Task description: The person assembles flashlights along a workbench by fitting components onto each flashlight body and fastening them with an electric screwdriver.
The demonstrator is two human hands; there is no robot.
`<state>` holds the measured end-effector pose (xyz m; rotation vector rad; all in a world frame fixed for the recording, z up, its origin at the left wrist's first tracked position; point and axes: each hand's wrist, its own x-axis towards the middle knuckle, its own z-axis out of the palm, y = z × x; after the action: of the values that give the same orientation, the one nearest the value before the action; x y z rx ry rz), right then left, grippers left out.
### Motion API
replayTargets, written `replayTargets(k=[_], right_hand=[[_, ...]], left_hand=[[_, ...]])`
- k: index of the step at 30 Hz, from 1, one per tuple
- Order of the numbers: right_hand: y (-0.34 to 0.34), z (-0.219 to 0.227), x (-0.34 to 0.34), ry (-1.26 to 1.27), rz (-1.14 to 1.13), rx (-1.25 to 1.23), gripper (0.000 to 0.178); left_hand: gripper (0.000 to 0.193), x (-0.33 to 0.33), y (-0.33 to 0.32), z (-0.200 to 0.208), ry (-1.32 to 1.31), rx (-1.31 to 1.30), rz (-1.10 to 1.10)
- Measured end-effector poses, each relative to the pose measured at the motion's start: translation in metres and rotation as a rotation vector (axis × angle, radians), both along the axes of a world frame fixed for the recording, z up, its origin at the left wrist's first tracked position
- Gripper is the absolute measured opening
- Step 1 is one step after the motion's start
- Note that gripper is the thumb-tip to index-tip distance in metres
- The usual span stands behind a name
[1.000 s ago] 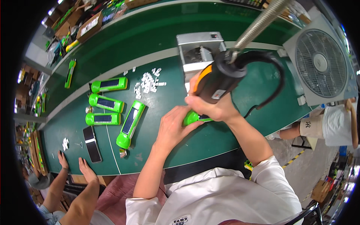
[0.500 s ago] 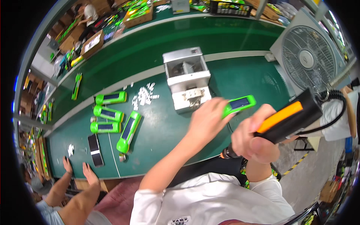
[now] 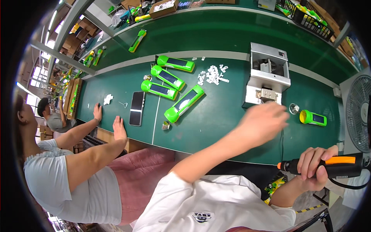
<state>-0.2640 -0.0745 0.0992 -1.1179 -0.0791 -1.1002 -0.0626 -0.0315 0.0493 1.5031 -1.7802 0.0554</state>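
Observation:
My right hand (image 3: pixel 315 166) is wrapped round a black and orange electric screwdriver (image 3: pixel 340 167), its tip pointing left and a cord hanging from its rear. My left hand (image 3: pixel 264 121) is over the table at the front of a silver open-topped metal machine (image 3: pixel 267 83); its fingers are bent and blurred, so whether they hold anything is unclear. To the right of that hand lies a short green flashlight body (image 3: pixel 313 118) with a dark panel and an open yellow end. Beside that end sits a clear lens cup (image 3: pixel 294 108), apart from it.
Several green flashlights (image 3: pixel 184 103) lie left of the machine, near a pile of small white parts (image 3: pixel 213 75). A dark phone (image 3: pixel 136 108) is farther left. A co-worker's hands (image 3: pixel 119 127) rest at the table's left edge. A fan (image 3: pixel 360 112) stands at the right.
The view has swung right. My left hand has let go of the green flashlight, which now lies on the table. My right hand has lowered the screwdriver nearer the table edge.

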Motion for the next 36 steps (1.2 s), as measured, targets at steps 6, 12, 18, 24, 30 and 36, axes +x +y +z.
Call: replayTargets(k=[6,12,18,24,30,36], right_hand=[[-0.011,-0.023,0.01,0.063,-0.069,0.033,0.028],[-0.014,-0.028,0.014,0.098,-0.106,0.036,0.028],[-0.014,-0.028,0.031,0.094,-0.164,0.061,0.029],[-0.029,-0.028,0.025,0.13,-0.359,0.078,0.025],[-0.034,-0.033,0.024,0.124,-0.388,0.05,0.024],[-0.032,-0.036,0.027,0.133,-0.377,0.045,0.025]], left_hand=[[0.017,0.116,0.132,-0.014,0.034,0.192,0.62],[0.032,0.216,0.07,-0.006,-0.247,0.272,0.657],[0.056,0.322,0.034,-0.006,-0.345,0.778,0.435],[0.055,0.247,0.043,0.03,-0.723,0.35,0.345],[0.059,0.177,0.063,0.055,-0.634,0.401,0.358],[0.062,0.185,0.068,0.048,-0.697,0.357,0.36]])
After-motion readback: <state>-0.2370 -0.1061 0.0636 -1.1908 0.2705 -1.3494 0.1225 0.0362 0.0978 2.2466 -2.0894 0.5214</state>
